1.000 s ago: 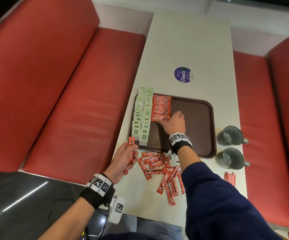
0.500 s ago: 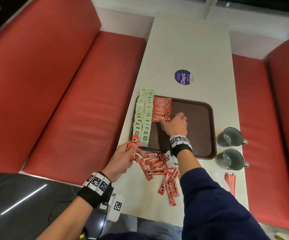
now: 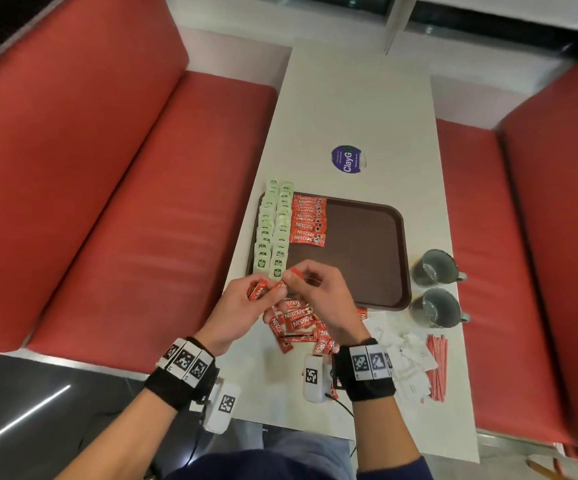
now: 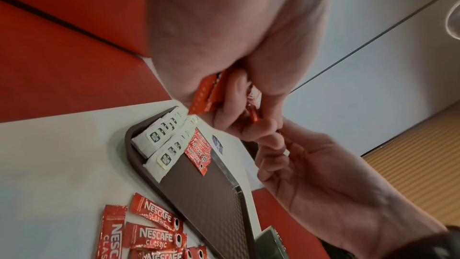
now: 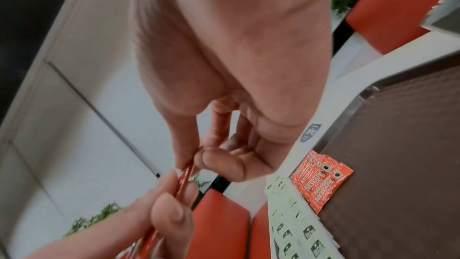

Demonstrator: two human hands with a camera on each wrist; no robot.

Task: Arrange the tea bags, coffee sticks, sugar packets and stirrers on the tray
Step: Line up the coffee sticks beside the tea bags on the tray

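Note:
A brown tray lies on the white table. Two columns of green tea bags fill its left side, with a column of red coffee sticks beside them. My left hand grips a small bunch of red coffee sticks above the tray's near left corner. My right hand pinches the end of one stick of that bunch between thumb and forefinger. Loose coffee sticks lie on the table under both hands. White sugar packets and red stirrers lie at the near right.
Two grey mugs stand right of the tray. A round purple sticker is on the table beyond it. Red bench seats flank the table on both sides.
My right hand left the coffee stick column on the tray and came back to meet the left hand. It now pinches a stick from the bunch that the left hand holds.

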